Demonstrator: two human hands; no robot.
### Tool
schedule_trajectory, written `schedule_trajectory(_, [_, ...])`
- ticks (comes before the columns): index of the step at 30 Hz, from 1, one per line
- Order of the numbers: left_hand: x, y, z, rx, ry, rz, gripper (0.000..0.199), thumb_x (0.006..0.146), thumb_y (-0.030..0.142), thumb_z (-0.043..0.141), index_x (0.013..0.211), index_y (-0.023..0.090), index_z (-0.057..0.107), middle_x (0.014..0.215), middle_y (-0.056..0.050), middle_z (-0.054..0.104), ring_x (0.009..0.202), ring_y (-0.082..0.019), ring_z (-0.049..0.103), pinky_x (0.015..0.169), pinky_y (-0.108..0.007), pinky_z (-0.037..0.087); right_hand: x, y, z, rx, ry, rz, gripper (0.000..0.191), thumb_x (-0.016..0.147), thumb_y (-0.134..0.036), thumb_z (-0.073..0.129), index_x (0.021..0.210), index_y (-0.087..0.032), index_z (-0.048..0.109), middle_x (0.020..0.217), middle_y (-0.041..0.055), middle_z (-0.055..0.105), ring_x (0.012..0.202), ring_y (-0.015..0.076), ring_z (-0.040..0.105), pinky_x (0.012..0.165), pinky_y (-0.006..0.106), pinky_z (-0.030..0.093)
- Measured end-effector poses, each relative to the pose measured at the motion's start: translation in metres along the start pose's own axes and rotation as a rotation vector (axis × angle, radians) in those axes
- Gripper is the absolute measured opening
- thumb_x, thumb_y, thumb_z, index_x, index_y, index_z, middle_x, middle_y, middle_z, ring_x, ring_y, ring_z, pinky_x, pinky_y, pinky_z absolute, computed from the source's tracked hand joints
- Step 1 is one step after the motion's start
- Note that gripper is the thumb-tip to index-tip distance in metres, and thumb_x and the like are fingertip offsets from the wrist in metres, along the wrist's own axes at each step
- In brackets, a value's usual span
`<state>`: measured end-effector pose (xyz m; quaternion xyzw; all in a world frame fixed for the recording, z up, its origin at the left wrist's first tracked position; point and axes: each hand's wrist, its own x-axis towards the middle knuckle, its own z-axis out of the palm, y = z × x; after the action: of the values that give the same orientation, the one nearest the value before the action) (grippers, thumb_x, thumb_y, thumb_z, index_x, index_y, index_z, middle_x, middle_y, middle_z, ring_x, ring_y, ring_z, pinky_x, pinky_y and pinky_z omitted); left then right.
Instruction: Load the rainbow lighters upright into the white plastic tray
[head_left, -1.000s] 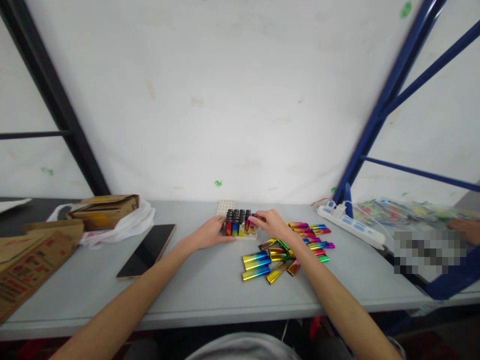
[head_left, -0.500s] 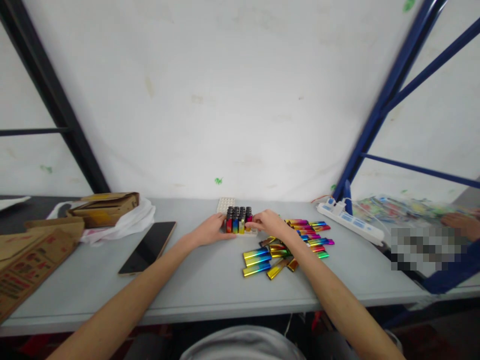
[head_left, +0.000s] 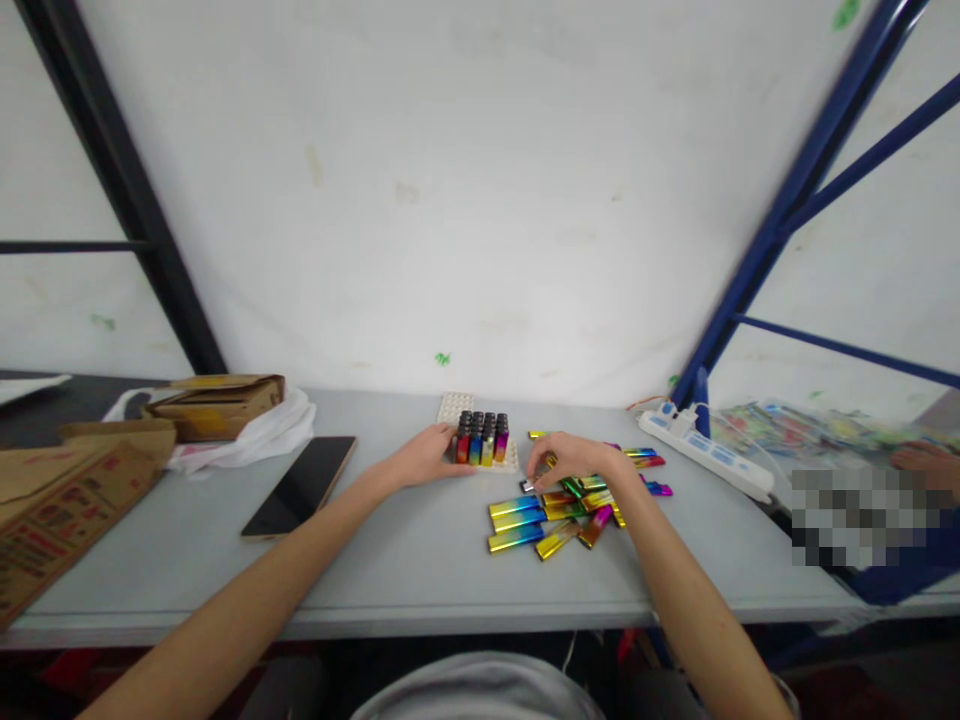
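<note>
Shiny lighters (head_left: 475, 447) with black tops stand upright in tight rows in a white holed tray (head_left: 511, 462). My left hand (head_left: 429, 456) is curved round the tray's left end, its thumb along the front edge and its fingers at the side. To the right, a loose pile of metallic, many-coloured lighters (head_left: 516, 520) lies flat on the table. My right hand (head_left: 566, 458) is over the pile's upper left part, fingers bent down and closed on one lighter by its silver-and-black end (head_left: 527, 487). The rest of that lighter is partly hidden by the hand.
Another white holed tray (head_left: 455, 405) lies behind the upright lighters. To the left are a phone (head_left: 301, 488), a white plastic bag (head_left: 289, 428) and cardboard boxes (head_left: 82, 510). A power strip (head_left: 705, 452) lies on the right, and beyond the blue frame (head_left: 765, 260) is another person's hand (head_left: 926, 465).
My right hand has moved from the upright lighters rightward to the loose pile and closed on a lighter there. My left hand stays at the tray. The camera view has shifted slightly.
</note>
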<state>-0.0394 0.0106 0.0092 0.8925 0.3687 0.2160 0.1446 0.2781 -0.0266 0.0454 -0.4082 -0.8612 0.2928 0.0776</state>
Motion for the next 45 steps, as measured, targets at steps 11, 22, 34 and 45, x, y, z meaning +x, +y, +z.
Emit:
schedule_trajectory(11, [0.000, -0.002, 0.001, 0.083, -0.027, 0.007, 0.057, 0.081, 0.065, 0.070, 0.110, 0.015, 0.067, 0.109, -0.013, 0.070, 0.100, -0.031, 0.065, 0.092, -0.039, 0.052, 0.008, -0.011, 0.004, 0.371, 0.401, -0.120, 0.038, 0.088, -0.052, 0.068, 0.106, -0.020, 0.059, 0.083, 0.0001, 0.068, 0.074, 0.0161, 0.063, 0.073, 0.030, 0.049])
schedule_trajectory(22, [-0.001, -0.002, 0.000, 0.027, 0.001, -0.012, 0.056, 0.077, 0.063, 0.074, 0.109, 0.018, 0.068, 0.111, -0.011, 0.071, 0.102, -0.030, 0.064, 0.096, -0.038, 0.052, 0.030, -0.022, 0.016, 0.793, 0.603, -0.030, 0.045, 0.088, -0.068, 0.057, 0.102, -0.026, 0.049, 0.063, -0.0103, 0.039, 0.045, 0.0079, 0.027, 0.042, 0.019, 0.022])
schedule_trajectory(34, [-0.002, -0.005, 0.001, -0.028, 0.027, 0.005, 0.060, 0.076, 0.067, 0.074, 0.107, 0.016, 0.069, 0.109, -0.012, 0.072, 0.102, -0.031, 0.066, 0.095, -0.038, 0.052, 0.055, -0.039, 0.041, 0.911, 0.842, 0.184, 0.044, 0.089, -0.047, 0.040, 0.053, -0.025, 0.029, 0.046, -0.0070, 0.022, 0.041, 0.0080, 0.017, 0.042, 0.025, 0.013])
schedule_trajectory(45, [-0.002, -0.005, 0.001, -0.016, 0.020, -0.006, 0.060, 0.075, 0.067, 0.075, 0.109, 0.017, 0.069, 0.112, -0.012, 0.072, 0.106, -0.032, 0.066, 0.097, -0.039, 0.051, 0.059, -0.035, 0.050, 0.845, 0.776, 0.118, 0.050, 0.088, -0.057, 0.042, 0.051, -0.025, 0.031, 0.044, -0.0064, 0.024, 0.042, 0.0085, 0.017, 0.042, 0.026, 0.016])
